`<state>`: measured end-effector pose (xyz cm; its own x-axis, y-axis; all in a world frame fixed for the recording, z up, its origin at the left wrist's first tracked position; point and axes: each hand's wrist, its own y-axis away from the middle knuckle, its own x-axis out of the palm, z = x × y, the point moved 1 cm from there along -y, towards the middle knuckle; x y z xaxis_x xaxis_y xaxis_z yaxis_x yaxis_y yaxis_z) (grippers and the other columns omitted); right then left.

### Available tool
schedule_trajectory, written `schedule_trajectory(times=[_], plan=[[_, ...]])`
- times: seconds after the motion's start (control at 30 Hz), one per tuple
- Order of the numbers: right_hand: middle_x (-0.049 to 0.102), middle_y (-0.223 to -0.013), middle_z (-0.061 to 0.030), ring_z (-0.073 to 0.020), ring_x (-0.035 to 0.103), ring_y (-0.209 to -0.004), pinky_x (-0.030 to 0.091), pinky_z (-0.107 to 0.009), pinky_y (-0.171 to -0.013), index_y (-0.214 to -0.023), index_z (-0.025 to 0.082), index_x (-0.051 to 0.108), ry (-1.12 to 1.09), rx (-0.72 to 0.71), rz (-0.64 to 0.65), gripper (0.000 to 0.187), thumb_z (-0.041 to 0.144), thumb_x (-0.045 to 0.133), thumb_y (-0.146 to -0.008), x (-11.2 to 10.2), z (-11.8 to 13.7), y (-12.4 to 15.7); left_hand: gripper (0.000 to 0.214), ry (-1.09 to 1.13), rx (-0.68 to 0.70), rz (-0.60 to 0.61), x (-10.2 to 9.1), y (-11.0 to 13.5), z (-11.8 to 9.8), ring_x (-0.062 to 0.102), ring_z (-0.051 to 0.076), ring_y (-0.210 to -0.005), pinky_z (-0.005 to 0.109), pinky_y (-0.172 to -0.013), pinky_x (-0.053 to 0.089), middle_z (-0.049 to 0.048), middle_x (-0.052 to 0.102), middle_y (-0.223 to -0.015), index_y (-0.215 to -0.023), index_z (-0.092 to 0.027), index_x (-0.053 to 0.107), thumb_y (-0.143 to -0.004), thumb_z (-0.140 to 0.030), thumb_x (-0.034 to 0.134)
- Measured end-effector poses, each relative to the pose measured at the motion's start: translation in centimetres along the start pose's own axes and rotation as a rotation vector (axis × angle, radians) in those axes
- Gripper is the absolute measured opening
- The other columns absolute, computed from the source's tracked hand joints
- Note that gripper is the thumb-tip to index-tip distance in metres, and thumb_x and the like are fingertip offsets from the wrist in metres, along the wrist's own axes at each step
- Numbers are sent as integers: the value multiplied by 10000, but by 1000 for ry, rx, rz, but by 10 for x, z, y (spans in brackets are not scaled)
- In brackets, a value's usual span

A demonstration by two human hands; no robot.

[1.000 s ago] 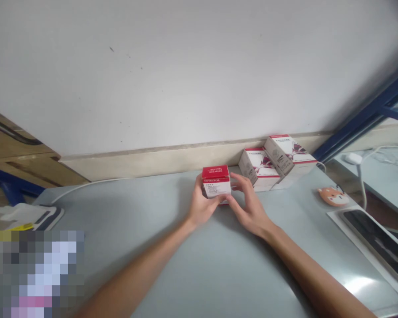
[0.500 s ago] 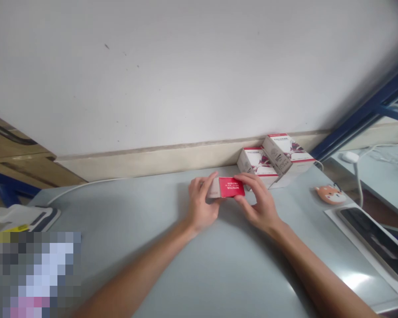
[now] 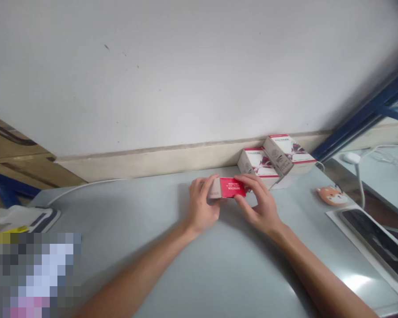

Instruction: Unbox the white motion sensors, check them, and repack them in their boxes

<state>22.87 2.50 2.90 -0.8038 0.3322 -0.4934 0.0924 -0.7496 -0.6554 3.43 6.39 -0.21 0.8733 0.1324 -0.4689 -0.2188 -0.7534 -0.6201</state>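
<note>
A small red and white box (image 3: pixel 228 187) lies on the grey table (image 3: pixel 199 265), its red face turned toward me. My left hand (image 3: pixel 201 203) grips its left end, fingers curled over the top edge. My right hand (image 3: pixel 258 204) pinches its right end, thumb below and fingers above. Two more red and white boxes (image 3: pixel 274 160) stand against the wall just behind and to the right of my right hand.
An orange animal-shaped item (image 3: pixel 332 194) lies at the right. A dark flat device on a white sheet (image 3: pixel 371 238) sits near the right edge. A white cable (image 3: pixel 86 184) runs along the back left to a white device (image 3: pixel 23 217).
The box stood upright in both hands a second ago; it has since been tipped over so its red face points at me. Over the last half second almost nothing moved.
</note>
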Motion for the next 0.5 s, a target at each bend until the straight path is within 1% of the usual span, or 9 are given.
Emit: schedule_trajectory(times=[0.13, 0.27, 0.37, 0.5], plan=[[651, -1285, -130, -260, 671, -1035, 599, -410, -817, -1417, 277, 567, -6, 9, 5, 422, 241, 640, -1003, 0, 0, 0, 606, -19, 14, -17, 1, 0, 1, 593, 282, -1118, 464, -994, 490, 93, 635, -1214, -1445, -302, 503, -898, -216, 750], [656, -1284, -129, -260, 677, -1038, 601, -407, -816, -1419, 281, 567, -6, 12, 11, 412, 250, 628, -1013, -1, 0, -1, 610, -22, 18, -15, 1, 0, 1, 591, 288, -1120, 479, -1004, 486, 96, 635, -1218, -1445, -299, 502, -896, -221, 757], [657, -1283, -129, -244, 677, -1013, 596, -390, -816, -1420, 278, 569, 18, -18, 11, 408, 256, 637, -1017, -2, -1, -2, 617, -23, 26, -16, 1, 0, 1, 589, 286, -1105, 478, -995, 487, 96, 632, -1200, -1452, -291, 499, -896, -219, 758], [680, -1258, -132, -228, 678, -957, 581, -370, -805, -1422, 252, 583, 67, -69, 43, 410, 293, 652, -1020, -8, -2, -2, 634, -34, 41, -14, 2, 0, 1, 590, 287, -1107, 474, -990, 485, 101, 631, -1210, -1467, -287, 488, -892, -168, 727]])
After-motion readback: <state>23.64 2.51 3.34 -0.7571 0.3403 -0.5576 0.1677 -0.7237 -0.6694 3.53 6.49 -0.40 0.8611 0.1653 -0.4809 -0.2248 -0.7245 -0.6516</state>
